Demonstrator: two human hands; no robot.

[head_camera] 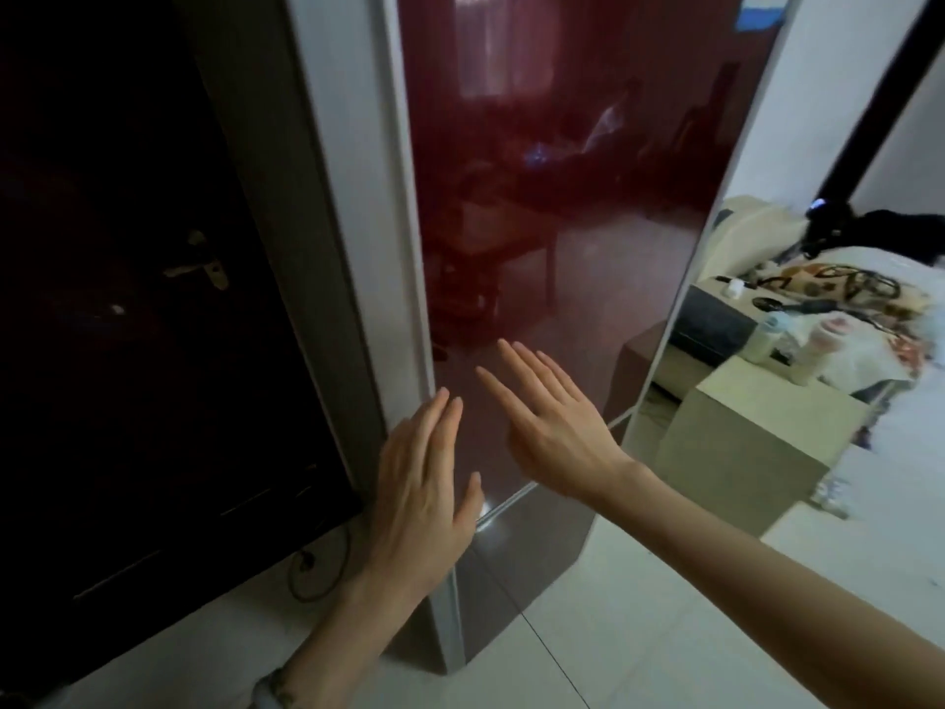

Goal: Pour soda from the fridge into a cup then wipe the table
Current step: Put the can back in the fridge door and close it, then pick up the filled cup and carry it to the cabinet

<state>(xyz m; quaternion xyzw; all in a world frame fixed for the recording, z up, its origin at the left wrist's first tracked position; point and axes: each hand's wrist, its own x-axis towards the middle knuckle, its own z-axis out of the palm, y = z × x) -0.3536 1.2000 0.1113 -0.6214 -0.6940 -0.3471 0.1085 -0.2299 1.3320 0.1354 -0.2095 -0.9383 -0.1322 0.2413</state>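
- Fridge (552, 197), its glossy red door closed, stands directly ahead of both hands.
- Left hand (424, 483) lies flat, fingers spread, at the door's left edge.
- Right hand (552, 422) hovers open-palmed, holding nothing, before the door.

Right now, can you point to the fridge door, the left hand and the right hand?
fridge door (552, 171), head view, on the glossy dark red front panel.
left hand (419, 483), head view, on the back of the open hand.
right hand (557, 427), head view, on the back of the open hand.
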